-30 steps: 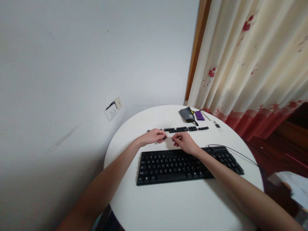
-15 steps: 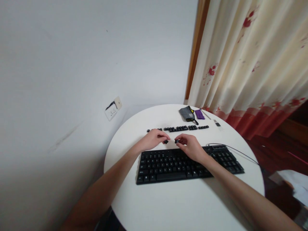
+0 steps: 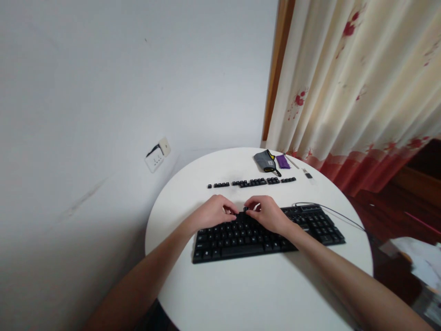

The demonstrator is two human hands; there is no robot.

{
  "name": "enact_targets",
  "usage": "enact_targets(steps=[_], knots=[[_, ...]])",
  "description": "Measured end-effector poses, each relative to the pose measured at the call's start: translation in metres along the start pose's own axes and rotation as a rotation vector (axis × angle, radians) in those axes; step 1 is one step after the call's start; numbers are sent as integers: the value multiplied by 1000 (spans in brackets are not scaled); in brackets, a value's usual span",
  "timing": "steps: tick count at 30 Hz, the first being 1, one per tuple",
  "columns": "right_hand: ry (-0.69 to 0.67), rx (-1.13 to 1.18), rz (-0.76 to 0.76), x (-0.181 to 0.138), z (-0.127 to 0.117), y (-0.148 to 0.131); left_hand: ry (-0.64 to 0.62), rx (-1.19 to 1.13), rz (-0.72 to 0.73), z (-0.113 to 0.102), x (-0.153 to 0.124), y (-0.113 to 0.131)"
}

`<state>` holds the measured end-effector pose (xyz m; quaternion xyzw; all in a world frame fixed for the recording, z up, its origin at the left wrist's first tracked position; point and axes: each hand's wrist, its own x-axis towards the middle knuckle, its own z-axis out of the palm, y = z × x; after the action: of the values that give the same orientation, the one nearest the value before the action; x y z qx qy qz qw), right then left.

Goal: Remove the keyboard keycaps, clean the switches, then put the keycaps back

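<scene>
A black keyboard (image 3: 243,251) lies on the round white table (image 3: 237,294). My left hand (image 3: 217,212) is over its upper left part, thumb and forefinger pinched on a small black keycap that barely shows against the keyboard. Just to the right, my right hand (image 3: 267,214) pinches another black keycap (image 3: 245,208) at the keyboard's back edge. The fingertips of the two hands are a short way apart. Behind them, loose black keycaps (image 3: 257,182) stand in a broken row on the table. My right hand and forearm hide some of the keys.
At the back of the table lie a grey pouch-like cloth item (image 3: 264,161), a purple packet (image 3: 283,162), a thin stick (image 3: 292,161) and a small brush-like item (image 3: 308,174). The keyboard's cable (image 3: 330,210) runs off the right edge. A wall with a socket (image 3: 155,159) stands left; a curtain (image 3: 320,105) hangs behind.
Both hands have come down and nearer to me, from above the table behind the keyboard to its top rows, keycaps in the fingers. The view has shifted slightly.
</scene>
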<state>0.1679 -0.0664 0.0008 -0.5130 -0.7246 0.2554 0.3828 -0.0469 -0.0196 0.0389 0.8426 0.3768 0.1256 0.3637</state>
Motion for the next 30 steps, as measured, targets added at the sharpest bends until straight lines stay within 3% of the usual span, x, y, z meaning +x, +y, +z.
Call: enact_targets(steps=[6, 12, 18, 24, 30], knots=[[-97, -60, -10, -5, 7, -7, -16, 80, -21, 8, 0, -1], [-110, -141, -27, -5, 8, -6, 123, 194, 65, 20, -3, -2], [-129, -262, -61, -4, 8, -9, 160, 315, 89, 24, -6, 1], [-142, -278, -96, -5, 6, -9, 174, 281, 52, 31, -3, -3], [-156, -294, -94, -6, 6, -8, 182, 302, 151, 30, -2, -7]])
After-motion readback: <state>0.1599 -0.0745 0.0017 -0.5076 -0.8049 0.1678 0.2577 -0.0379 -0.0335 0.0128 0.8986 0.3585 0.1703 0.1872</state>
